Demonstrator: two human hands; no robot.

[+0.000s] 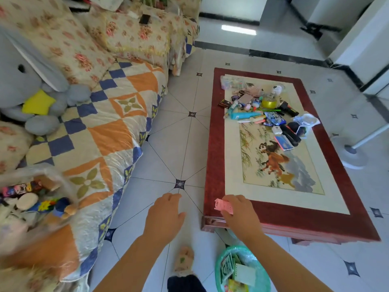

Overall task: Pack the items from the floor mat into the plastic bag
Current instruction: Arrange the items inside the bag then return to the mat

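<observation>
My right hand (242, 211) is shut on a small pink plastic piece (223, 205), held over the near left corner of the red-framed low table (212, 144). Empty, with its fingers spread, my left hand (165, 216) hovers above the tiled floor. Several small items (265, 114) lie piled at the far end of the table: tubes, boxes, a black torch, a yellow tin. A clear plastic bag (35, 199) holding colourful items sits on the sofa at the left. Its outline is blurred.
A green-lined bin (242, 268) with wrappers stands below my right arm. The sofa with a patchwork cover (109, 131) and a grey plush toy (31, 89) fills the left. A white fan base (353, 152) stands right of the table. My slippered foot (184, 259) is below.
</observation>
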